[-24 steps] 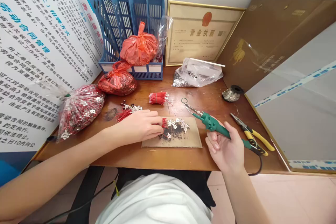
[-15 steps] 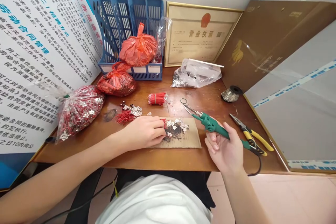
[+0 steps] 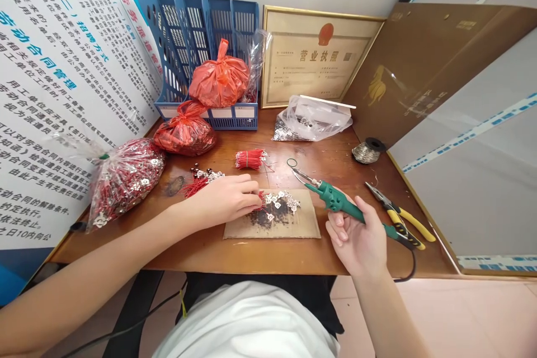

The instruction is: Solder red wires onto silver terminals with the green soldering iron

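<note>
My left hand (image 3: 232, 198) reaches over the left part of a scorched cardboard piece (image 3: 300, 229). Its fingers are pressed together at red wires by small metal plates (image 3: 281, 199); what they pinch is hidden. My right hand (image 3: 358, 235) is closed around a green soldering iron (image 3: 342, 204), whose tip points up and left above the table. Loose red wires (image 3: 195, 185) with metal ends lie behind my left hand. A banded bundle of red wires (image 3: 248, 159) lies further back, with a green ring (image 3: 292, 163) to its right.
Yellow-handled pliers (image 3: 400, 215) and a solder spool (image 3: 367, 151) are at the right. Filled bags (image 3: 128, 179) and red bags (image 3: 184, 131) stand at the left, before a blue rack (image 3: 168, 67). A clear bag (image 3: 310, 120) lies at the back.
My left hand has moved slightly up and left, uncovering more of the cardboard and covering part of the loose wires. My right hand still holds the soldering iron.
</note>
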{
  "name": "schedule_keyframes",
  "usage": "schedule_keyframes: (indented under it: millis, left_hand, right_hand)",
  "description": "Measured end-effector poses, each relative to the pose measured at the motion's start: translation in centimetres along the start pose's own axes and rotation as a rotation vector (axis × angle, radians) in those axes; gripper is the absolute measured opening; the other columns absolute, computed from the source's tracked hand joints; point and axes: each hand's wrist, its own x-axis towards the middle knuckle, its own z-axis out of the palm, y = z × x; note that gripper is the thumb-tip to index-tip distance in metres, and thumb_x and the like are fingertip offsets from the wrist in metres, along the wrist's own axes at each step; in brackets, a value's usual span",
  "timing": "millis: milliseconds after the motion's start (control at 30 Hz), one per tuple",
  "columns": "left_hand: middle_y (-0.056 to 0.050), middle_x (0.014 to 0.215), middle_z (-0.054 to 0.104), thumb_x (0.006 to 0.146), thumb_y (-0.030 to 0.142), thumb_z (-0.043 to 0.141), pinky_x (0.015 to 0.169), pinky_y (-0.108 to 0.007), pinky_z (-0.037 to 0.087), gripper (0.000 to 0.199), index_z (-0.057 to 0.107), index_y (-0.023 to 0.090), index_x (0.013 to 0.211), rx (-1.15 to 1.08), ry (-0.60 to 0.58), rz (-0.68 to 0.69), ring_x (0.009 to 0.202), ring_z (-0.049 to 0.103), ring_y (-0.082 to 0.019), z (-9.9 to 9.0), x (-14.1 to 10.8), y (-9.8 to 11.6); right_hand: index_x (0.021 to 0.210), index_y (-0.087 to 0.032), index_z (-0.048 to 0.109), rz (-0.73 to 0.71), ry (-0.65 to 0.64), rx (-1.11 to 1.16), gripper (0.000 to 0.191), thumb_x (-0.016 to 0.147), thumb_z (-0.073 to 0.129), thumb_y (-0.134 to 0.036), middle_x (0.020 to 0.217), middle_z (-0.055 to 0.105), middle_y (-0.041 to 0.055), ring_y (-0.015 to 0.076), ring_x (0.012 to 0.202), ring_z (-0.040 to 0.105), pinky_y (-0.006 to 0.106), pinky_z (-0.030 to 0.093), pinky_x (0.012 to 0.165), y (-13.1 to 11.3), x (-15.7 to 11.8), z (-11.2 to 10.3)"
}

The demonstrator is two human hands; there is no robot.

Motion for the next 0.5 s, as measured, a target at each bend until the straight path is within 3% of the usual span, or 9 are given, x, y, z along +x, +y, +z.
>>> schedule_keyframes:
  millis: [200,333,500]
  left_hand:
    - [-0.007,0.099,0.065,0.112,0.029,0.050,0.079,-0.032,0.041,0.028,0.074,0.019,0.104,0.007,-0.020,0.022,0.090,0.054,-0.019,0.0,0.5,-0.4]
    - [-0.007,0.100,0.066,0.113,0.030,0.048,0.077,-0.033,0.041,0.031,0.075,0.019,0.103,0.004,-0.035,0.045,0.090,0.054,-0.019,-0.1,0.6,-0.6]
    - [-0.006,0.101,0.067,0.113,0.033,0.047,0.078,-0.033,0.041,0.032,0.076,0.021,0.104,-0.020,-0.070,0.061,0.090,0.055,-0.019,0.1,0.5,-1.1]
  right_hand:
    - [0.083,-0.019,0.044,0.002,0.016,0.003,0.040,0.079,0.066,-0.052,0.058,0.044,-0.0034,0.0053,0.040,0.035,0.018,0.030,0.035,-0.1,0.0,0.0]
    - [0.093,-0.021,0.052,0.007,0.022,-0.006,0.038,0.078,0.066,-0.053,0.057,0.043,-0.0043,0.0052,0.040,0.034,0.018,0.029,0.034,-0.1,0.0,0.3]
    - [0.092,-0.021,0.051,0.006,0.009,-0.007,0.037,0.078,0.066,-0.051,0.058,0.044,-0.0042,0.0054,0.040,0.035,0.018,0.030,0.034,-0.1,0.0,0.3]
